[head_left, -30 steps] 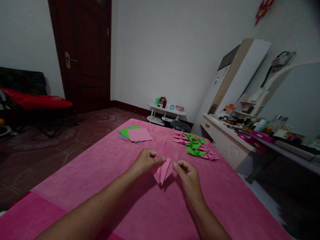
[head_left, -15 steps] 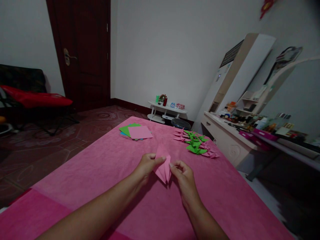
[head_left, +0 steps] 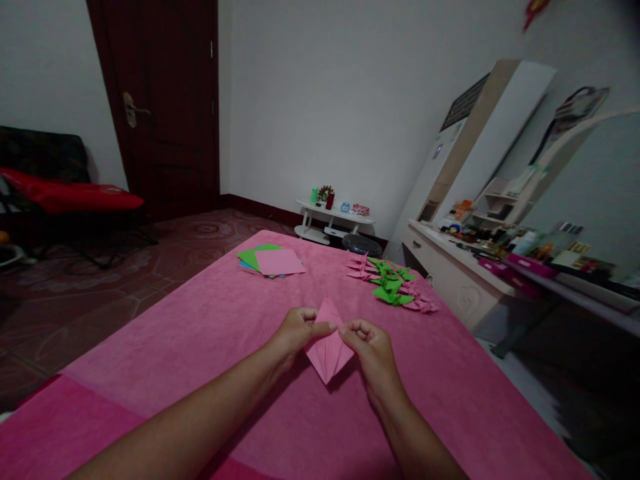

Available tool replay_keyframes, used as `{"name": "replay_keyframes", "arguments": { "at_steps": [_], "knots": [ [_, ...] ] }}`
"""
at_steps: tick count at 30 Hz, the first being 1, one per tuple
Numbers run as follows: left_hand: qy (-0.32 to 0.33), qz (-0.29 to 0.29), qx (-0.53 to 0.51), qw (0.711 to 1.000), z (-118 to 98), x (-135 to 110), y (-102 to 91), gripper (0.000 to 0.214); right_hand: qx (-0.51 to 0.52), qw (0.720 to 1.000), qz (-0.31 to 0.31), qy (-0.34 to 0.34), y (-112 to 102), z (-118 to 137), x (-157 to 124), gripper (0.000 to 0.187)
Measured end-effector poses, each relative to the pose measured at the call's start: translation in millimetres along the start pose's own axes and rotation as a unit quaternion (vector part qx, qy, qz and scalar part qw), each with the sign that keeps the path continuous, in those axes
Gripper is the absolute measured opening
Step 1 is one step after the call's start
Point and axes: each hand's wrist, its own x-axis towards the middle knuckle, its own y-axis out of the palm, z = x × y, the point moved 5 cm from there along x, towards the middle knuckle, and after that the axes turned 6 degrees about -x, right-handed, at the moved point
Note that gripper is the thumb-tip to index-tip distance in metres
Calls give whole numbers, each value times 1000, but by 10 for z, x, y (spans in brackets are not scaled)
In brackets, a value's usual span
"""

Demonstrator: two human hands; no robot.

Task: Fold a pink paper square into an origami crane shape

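Note:
Between my two hands is a pink origami paper (head_left: 327, 357), folded into a diamond with one point toward me and creases down its middle. My left hand (head_left: 300, 331) pinches its left side, thumb lying across the front. On the right side, my right hand (head_left: 367, 341) grips the paper between thumb and curled fingers. Both thumbs nearly meet near the centre of the diamond. The fingers behind the sheet are partly hidden.
A pile of square paper sheets (head_left: 280, 261), pink on top, lies at the table's far left. Folded green and pink paper cranes (head_left: 393, 291) cluster at the far right. The pink cloth (head_left: 210, 320) covers the table; a cluttered dresser (head_left: 460, 267) stands to the right.
The pink paper has opened from a narrow shape with split lower points into a wider diamond with one lower point. My right hand still grips its right side.

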Motion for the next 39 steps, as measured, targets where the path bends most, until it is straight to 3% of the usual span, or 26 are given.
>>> {"name": "replay_keyframes", "arguments": {
  "at_steps": [7,12,22,28,32,39],
  "knots": [
    [-40,-14,-34,999,46,-24,1,38,62,994,81,31,141,0,-56,28],
    [-59,-1,-45,997,86,-42,27,38,58,994,80,47,148,-36,-75,30],
    [37,-24,3,999,8,134,-192,37,49,985,142,87,190,-100,-112,23],
    [34,-33,43,998,-71,176,-275,34,32,983,149,102,206,-127,-130,21],
    [55,-36,77,995,-121,148,-286,43,27,982,157,97,230,-124,-141,21],
    [79,-60,76,992,-71,176,-328,49,14,984,155,86,270,-121,-166,20]
  ]
}}
